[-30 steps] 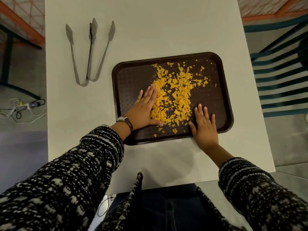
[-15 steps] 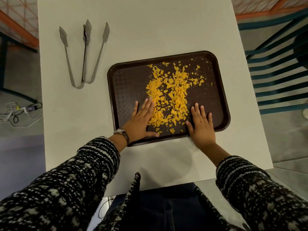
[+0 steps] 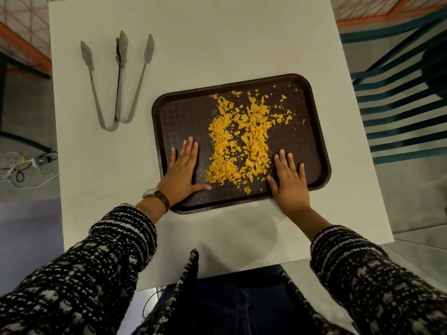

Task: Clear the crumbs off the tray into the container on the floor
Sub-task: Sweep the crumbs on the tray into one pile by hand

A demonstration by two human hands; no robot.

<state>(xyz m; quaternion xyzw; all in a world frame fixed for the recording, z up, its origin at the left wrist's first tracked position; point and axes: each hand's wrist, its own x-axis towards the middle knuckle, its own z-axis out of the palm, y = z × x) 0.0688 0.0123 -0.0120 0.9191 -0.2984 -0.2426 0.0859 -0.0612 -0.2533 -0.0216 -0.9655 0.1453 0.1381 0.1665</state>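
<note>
A dark brown tray (image 3: pixel 312 131) lies on the white table (image 3: pixel 193 44), right of centre. Yellow-orange crumbs (image 3: pixel 239 143) are spread over its middle in a loose heap, with scattered bits toward the far right. My left hand (image 3: pixel 182 174) rests flat on the tray floor just left of the heap, fingers apart, thumb pointing at the crumbs. My right hand (image 3: pixel 289 180) lies flat at the tray's near edge, right of the heap, thumb beside the crumbs. Neither hand holds anything. No container on the floor shows in this view.
Two metal tongs (image 3: pixel 118 78) lie side by side on the table's far left. A teal slatted chair (image 3: pixel 399 105) stands off the table's right edge. Cables and a plug (image 3: pixel 26 165) lie on the floor at the left.
My left hand has slid left, away from the crumb heap, leaving a gap. My right hand stays at the tray's near edge. The heap looks pushed slightly more together.
</note>
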